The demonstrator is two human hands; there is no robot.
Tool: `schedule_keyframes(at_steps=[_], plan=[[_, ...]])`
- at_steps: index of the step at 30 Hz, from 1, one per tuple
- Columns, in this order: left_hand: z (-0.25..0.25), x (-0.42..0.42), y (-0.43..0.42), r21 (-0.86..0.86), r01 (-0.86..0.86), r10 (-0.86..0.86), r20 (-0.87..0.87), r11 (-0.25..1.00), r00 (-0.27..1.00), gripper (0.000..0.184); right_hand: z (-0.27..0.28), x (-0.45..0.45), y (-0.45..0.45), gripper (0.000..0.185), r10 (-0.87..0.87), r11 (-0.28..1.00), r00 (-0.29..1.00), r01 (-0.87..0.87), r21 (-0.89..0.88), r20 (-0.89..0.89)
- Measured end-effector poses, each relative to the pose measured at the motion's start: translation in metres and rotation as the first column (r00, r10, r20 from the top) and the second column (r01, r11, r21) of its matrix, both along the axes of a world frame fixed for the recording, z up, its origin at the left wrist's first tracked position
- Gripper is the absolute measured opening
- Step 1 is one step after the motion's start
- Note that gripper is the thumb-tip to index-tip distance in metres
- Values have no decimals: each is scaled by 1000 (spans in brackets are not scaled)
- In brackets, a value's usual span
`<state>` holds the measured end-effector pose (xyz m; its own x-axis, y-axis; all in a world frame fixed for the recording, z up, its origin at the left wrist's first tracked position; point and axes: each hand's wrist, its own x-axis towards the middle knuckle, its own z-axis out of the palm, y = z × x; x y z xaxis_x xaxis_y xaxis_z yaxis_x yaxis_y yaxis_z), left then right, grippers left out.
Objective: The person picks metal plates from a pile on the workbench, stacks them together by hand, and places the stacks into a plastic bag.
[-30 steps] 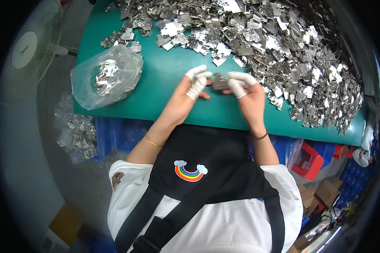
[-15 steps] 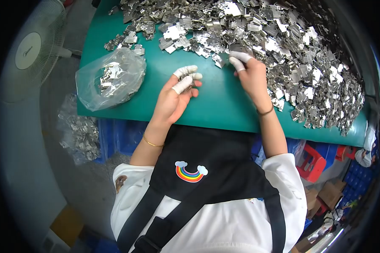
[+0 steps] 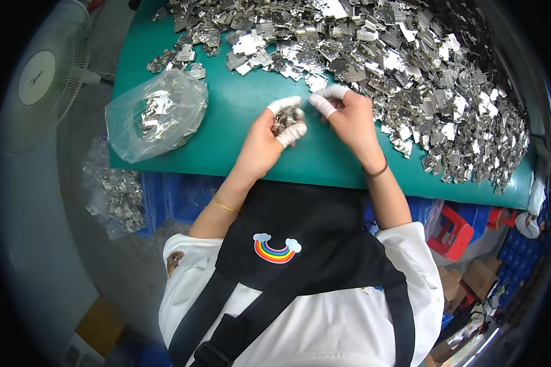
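Observation:
My left hand [image 3: 268,139], with white covers on its fingertips, is curled around several small shiny metal pieces [image 3: 285,120] above the green table [image 3: 245,98]. Just to its right is my right hand [image 3: 348,119], thumb and forefinger pinched together in white covers. What those fingertips hold, if anything, is too small to make out. Beyond both hands spreads a large heap of stamped metal pieces [image 3: 361,55], reaching down the right side of the table.
A clear plastic bag [image 3: 190,125] with metal pieces inside rests at the table's left. Another filled bag [image 3: 119,199] is lower down beside a blue crate [image 3: 156,199]. A white fan [image 3: 40,79] stands far left; a red stool [image 3: 452,232] is at the right.
My right hand has moved left, away from the heap and close to my left hand. The left hand has turned and shifted right, its thumb and forefinger wider apart around the metal pieces.

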<state>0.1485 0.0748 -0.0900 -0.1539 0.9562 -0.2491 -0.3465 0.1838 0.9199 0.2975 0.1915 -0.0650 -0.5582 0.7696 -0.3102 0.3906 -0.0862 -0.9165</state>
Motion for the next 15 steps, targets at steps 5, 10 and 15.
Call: schedule_keyframes(at_steps=[5,10,15], plan=[[-2,-10,-3,-29,-20,25,161,999,987,44,-2,-1,2,39,236,894,971,-227,387,25],[1,1,2,129,-19,23,-30,991,999,59,-1,4,-15,61,436,863,891,-374,340,-125],[19,-6,-1,-15,-15,19,324,1000,946,43,-16,18,-19,65,-2,931,770,-233,-283,-638]])
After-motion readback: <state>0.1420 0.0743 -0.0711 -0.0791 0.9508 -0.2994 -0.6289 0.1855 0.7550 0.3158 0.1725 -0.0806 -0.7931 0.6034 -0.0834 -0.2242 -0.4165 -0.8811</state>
